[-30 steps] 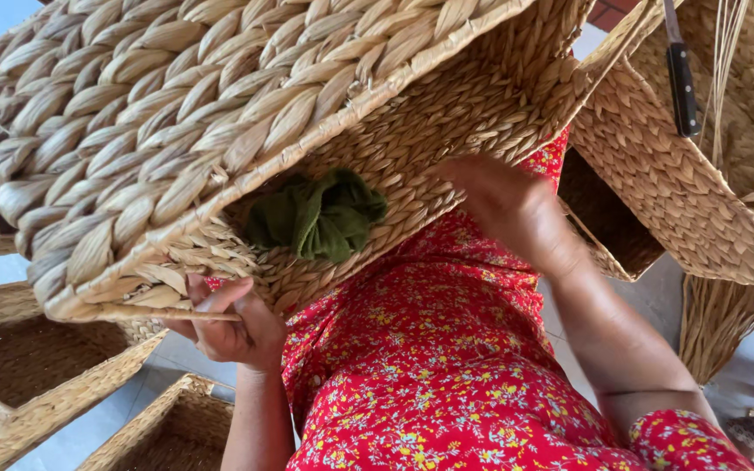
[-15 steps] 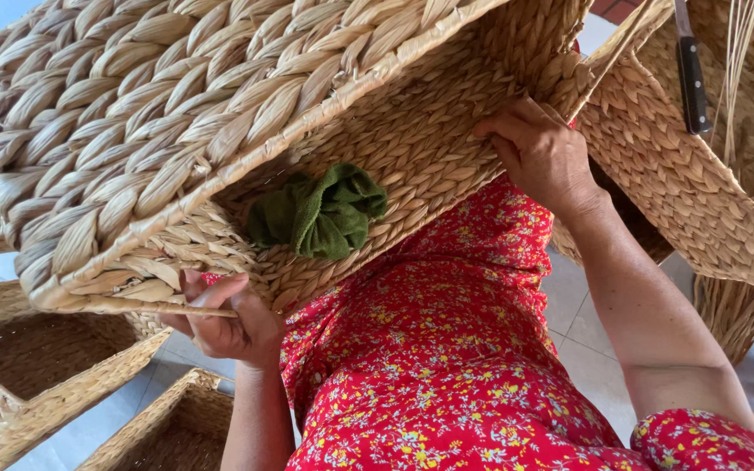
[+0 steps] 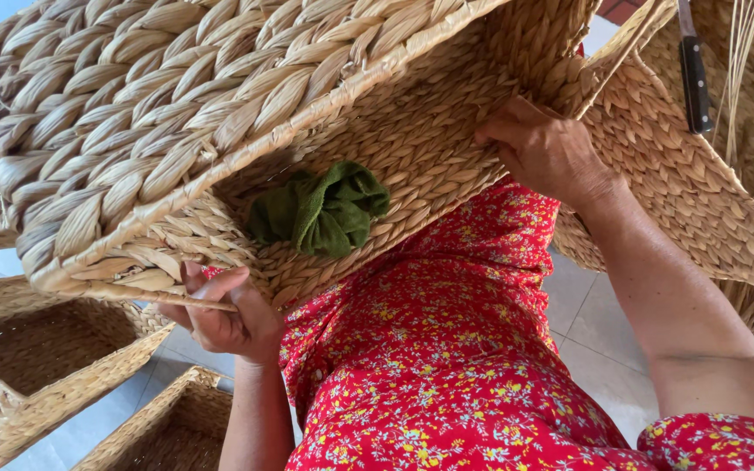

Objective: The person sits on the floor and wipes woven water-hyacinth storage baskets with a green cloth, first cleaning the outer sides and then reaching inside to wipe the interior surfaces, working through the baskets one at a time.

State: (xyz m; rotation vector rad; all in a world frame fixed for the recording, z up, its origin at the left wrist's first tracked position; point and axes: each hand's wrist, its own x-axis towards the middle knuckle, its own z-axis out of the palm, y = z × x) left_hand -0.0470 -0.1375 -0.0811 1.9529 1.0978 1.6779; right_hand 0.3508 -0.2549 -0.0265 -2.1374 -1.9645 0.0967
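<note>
Head view: a large woven basket (image 3: 246, 131) is held tilted above the lap, its open mouth turned toward the body. Its lower-left rim is gripped by the closed left hand (image 3: 224, 314); the right hand (image 3: 547, 153), fingers curled, is pressed against the far right rim. A green cloth (image 3: 320, 209) lies inside, nearer the left hand.

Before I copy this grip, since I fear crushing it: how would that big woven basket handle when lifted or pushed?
The woven basket likely handles light for its bulk: the left hand props its rim alone. Thick plaited strands suggest stiff walls, with some give. The rough weave probably resists slipping under the right hand.
</note>
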